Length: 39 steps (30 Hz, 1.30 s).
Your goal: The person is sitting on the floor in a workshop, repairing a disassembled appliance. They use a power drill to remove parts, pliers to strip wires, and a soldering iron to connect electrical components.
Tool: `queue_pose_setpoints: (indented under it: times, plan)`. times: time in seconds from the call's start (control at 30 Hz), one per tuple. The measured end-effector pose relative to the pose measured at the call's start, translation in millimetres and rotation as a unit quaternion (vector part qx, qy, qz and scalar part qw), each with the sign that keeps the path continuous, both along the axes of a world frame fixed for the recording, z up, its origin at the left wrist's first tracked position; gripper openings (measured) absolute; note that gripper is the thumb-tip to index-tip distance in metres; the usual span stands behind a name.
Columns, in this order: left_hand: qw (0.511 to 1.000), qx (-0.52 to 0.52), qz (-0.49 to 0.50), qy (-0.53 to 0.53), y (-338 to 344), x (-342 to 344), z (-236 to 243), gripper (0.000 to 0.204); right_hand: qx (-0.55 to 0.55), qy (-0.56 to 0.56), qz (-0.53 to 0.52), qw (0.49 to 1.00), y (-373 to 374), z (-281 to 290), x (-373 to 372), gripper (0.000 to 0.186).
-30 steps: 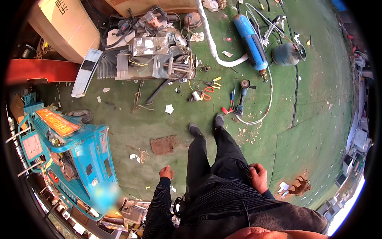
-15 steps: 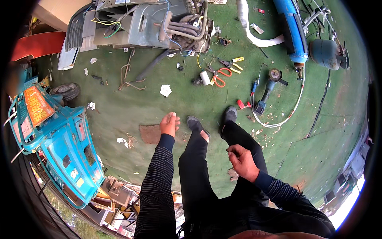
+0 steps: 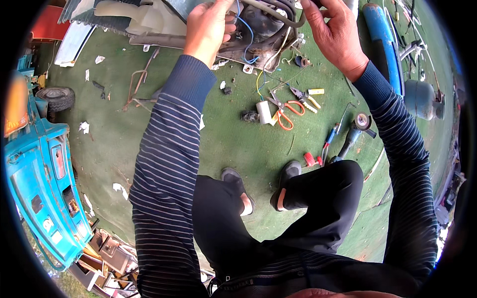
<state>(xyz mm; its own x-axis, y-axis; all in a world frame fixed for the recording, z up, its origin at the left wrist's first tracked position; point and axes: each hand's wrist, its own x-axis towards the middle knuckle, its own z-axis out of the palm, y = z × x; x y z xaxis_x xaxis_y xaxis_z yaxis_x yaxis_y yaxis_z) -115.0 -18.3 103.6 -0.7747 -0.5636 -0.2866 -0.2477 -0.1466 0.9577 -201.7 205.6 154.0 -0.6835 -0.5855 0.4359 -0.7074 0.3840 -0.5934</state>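
At top centre your left hand (image 3: 207,27) clasps the heavy unit (image 3: 253,35), right hand (image 3: 334,30) pinches stiff hose (image 3: 278,15); grip its casing.

Two hands are being seen, the left hand (image 3: 207,27) and the right hand (image 3: 337,35), both being held on one dismantled machine unit (image 3: 258,35). Below the hands, one orange-handled pair of scissors (image 3: 285,110), one white capacitor (image 3: 263,112), one yellow-handled pair of pliers (image 3: 305,98) and one angle grinder (image 3: 354,131) are being counted. Right of the right hand, one grey gas cylinder (image 3: 422,99) is being shown. Far left, one tyre (image 3: 57,98) is being seen.
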Motion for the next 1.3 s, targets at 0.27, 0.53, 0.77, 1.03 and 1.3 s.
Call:
queue_pose_setpoints:
  times: [0.27, 0.53, 0.77, 1.03, 1.3]
  plan:
    - [0.989, 0.053, -0.137, 0.011, -16, -7, 6, 0.055, 0.045, 0.186, 0.059, 0.980, -46, -19, -25, 0.021]
    - [0.980, 0.092, -0.171, 0.030, -22, -15, -14, 0.051, 0.037, 0.266, 0.024, 0.963, -44, -29, -15, 0.019]
    - [0.985, 0.077, -0.153, 0.001, -38, -23, -33, 0.072, 0.059, 0.266, 0.033, 0.962, -47, -31, -17, 0.028]
    - [0.976, 0.072, -0.201, -0.043, -38, 68, -22, 0.094, 0.124, 0.104, 0.043, 0.986, 55, -54, 54, 0.022]
    - [0.970, 0.028, -0.120, -0.210, -88, 169, -73, 0.066, 0.245, -0.021, 0.115, 0.962, 189, -88, 150, 0.018]
